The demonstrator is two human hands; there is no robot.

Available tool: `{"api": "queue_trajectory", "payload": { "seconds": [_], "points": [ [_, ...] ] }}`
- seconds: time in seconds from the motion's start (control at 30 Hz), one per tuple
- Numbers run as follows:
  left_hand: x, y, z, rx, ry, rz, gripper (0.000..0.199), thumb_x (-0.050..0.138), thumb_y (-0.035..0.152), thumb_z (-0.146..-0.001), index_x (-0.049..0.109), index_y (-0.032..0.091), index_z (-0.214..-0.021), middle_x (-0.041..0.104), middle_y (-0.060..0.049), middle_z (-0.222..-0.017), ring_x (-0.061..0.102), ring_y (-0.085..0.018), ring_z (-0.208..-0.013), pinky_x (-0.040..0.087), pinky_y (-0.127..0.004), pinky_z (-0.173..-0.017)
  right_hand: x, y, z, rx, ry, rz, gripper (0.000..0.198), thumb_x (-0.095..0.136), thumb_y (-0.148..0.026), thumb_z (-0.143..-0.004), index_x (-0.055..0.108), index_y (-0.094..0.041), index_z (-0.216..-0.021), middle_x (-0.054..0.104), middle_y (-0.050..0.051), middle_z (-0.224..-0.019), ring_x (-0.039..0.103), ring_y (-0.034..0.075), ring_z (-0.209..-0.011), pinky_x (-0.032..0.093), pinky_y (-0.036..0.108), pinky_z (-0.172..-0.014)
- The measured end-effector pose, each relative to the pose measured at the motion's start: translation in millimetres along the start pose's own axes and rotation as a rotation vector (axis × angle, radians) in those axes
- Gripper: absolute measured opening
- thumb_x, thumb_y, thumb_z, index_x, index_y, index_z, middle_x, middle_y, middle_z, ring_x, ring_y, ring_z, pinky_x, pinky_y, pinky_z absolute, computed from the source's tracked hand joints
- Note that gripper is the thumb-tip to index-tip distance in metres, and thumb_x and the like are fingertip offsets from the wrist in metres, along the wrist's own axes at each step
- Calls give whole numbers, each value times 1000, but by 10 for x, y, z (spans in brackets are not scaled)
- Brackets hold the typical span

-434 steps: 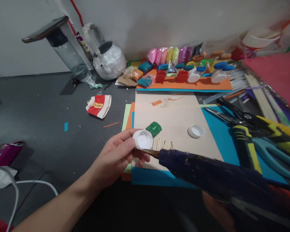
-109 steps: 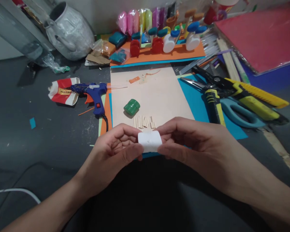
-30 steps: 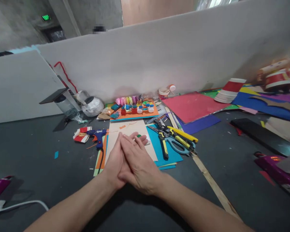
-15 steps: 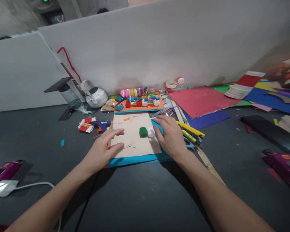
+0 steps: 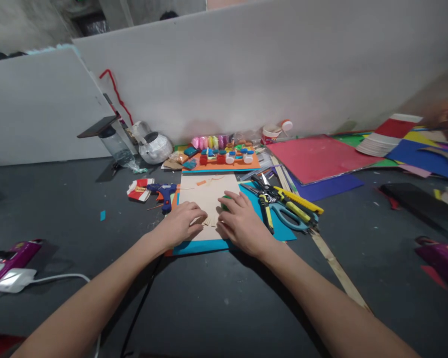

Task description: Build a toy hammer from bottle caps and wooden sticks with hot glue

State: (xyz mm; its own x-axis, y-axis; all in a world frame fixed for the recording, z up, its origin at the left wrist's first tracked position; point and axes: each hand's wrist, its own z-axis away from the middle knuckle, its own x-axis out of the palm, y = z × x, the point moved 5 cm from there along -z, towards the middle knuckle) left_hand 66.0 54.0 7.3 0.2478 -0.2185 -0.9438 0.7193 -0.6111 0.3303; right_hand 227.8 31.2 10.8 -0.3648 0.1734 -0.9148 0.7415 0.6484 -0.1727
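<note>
Several short pale wooden sticks (image 5: 210, 222) lie on a cream sheet (image 5: 194, 194), which rests on blue sheets (image 5: 205, 246). My left hand (image 5: 181, 221) is at the left end of the sticks, fingers curved and thumb apart from them, with nothing visible between. On the other side of the sticks, my right hand (image 5: 242, 221) is low over the sheet with its fingers spread. Behind its fingertips a green lump (image 5: 226, 203) shows in part. The white piece beside that lump is hidden by the right hand.
Left of the sheet lies a blue glue gun (image 5: 164, 191). Pliers (image 5: 266, 201), light-blue-handled scissors (image 5: 289, 219) and a yellow cutter (image 5: 300, 200) lie to the right. Small paint pots (image 5: 229, 158) stand behind. A white cable (image 5: 63, 276) crosses the left side.
Both hands have moved inward towards the sticks. My right hand has left the tools at the right, uncovering the pliers, and now covers the white piece and part of the green lump.
</note>
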Motion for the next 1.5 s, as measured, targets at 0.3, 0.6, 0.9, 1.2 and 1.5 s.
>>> {"api": "queue_trajectory", "payload": {
  "seconds": [0.3, 0.6, 0.9, 1.2, 1.5],
  "points": [
    [55, 43, -55, -15, 30, 42, 20, 60, 27, -90, 65, 19, -108, 62, -7, -103, 56, -24, -102, 45, -37, -91, 121, -29, -49, 32, -56, -14, 18, 65, -31, -89, 72, -15, -96, 54, 16, -136, 30, 37, -140, 21, 61, -115],
    [-3, -2, 4, -53, 54, 62, 30, 64, 31, -86, 62, 17, -112, 63, -8, -106, 56, -25, -103, 45, -39, -91, 35, 37, -6, 17, -63, -33, 21, 63, -30, -89, 68, -18, -106, 54, 13, -135, 29, 36, -141, 21, 63, -113],
    [23, -95, 17, -41, 1, 28, 17, 61, 31, -88, 63, 18, -99, 61, -7, -100, 54, -23, -98, 44, -37, -87, 140, -83, -120, 35, -93, 8, 15, 62, -28, -90, 68, -15, -96, 55, 15, -132, 30, 38, -140, 20, 64, -114],
    [-41, -158, 128, -88, 8, 46, 18, 64, 30, -85, 60, 17, -97, 59, -4, -95, 53, -22, -93, 43, -36, -84, 139, -114, -136, 22, -110, 11, 31, 64, -38, -89, 64, -19, -113, 56, 14, -132, 30, 39, -140, 17, 69, -112],
    [-42, -189, 131, -58, 226, 60, 21, 60, 28, -87, 60, 19, -106, 65, -6, -108, 57, -24, -104, 42, -40, -90, 179, -147, -167, -78, -75, -28, 16, 55, -21, -94, 70, -20, -88, 61, 9, -126, 35, 33, -139, 22, 64, -114]
  ]
}}
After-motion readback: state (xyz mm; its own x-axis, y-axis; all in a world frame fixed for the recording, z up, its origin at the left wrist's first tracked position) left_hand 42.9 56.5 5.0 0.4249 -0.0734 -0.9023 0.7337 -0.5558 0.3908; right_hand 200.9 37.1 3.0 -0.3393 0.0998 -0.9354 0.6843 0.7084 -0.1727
